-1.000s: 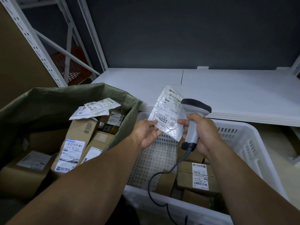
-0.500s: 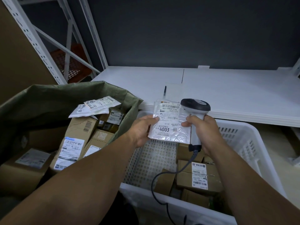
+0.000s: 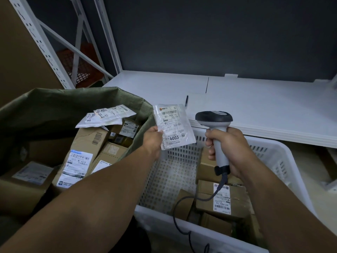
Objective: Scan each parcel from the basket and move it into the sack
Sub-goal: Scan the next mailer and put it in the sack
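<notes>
The green woven sack (image 3: pixel 45 110) takes up the left side, its mouth wide open. It is packed with labelled cardboard boxes (image 3: pixel 87 143) lying at angles, and a couple of flat white pouches (image 3: pixel 107 115) lie on top of them at the back. Just beside it on the right stands the white perforated basket (image 3: pixel 279 156). The left part of its floor is bare, and a few brown boxes (image 3: pixel 237 199) are crowded into its right side, one with a white label facing up.

The left hand (image 3: pixel 152 141) holds the parcel (image 3: pixel 174 126) – a thin clear-and-white pouch marked 4003 – pinched at its left edge between thumb and fingers. The pouch is upright, label towards the person, above the basket's left end and near the sack's rim. The right hand (image 3: pixel 231 150) is wrapped tightly round the handle of the grey scanner (image 3: pixel 214 118), whose dark head is just right of the pouch, not touching it. Its cable (image 3: pixel 175 216) loops down over the basket's near wall.
</notes>
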### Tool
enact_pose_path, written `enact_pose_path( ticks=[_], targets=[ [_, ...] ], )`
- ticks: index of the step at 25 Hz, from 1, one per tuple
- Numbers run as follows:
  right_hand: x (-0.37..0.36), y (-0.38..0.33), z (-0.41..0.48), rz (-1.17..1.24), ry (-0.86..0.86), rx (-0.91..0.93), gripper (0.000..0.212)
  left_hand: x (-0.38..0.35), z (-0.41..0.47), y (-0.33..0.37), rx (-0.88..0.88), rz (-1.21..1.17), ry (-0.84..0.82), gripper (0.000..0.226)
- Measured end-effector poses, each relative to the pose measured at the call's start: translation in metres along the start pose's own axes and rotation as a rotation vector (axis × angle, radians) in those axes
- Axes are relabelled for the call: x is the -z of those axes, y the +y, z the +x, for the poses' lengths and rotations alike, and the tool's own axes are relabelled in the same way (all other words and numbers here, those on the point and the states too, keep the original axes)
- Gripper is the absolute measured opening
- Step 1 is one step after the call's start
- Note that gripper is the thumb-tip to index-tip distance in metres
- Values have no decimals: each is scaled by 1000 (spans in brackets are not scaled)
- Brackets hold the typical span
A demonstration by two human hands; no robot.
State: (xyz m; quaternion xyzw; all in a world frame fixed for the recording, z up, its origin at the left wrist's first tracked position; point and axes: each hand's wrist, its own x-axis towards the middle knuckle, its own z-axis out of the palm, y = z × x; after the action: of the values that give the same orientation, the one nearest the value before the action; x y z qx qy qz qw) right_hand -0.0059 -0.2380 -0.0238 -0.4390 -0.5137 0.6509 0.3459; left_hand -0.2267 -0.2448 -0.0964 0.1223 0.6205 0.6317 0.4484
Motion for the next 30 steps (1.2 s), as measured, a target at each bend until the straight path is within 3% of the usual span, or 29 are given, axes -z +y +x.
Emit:
enact_pose_path(
  ticks=[9,30],
  targets=[
    [2,-14,-8,-136,-138,-133,10,-1,34,-10,28,-30,47,31],
    [9,-27,-18,-136,-129,-132,21,9,38,-12,3,-39,86,33]
  ],
)
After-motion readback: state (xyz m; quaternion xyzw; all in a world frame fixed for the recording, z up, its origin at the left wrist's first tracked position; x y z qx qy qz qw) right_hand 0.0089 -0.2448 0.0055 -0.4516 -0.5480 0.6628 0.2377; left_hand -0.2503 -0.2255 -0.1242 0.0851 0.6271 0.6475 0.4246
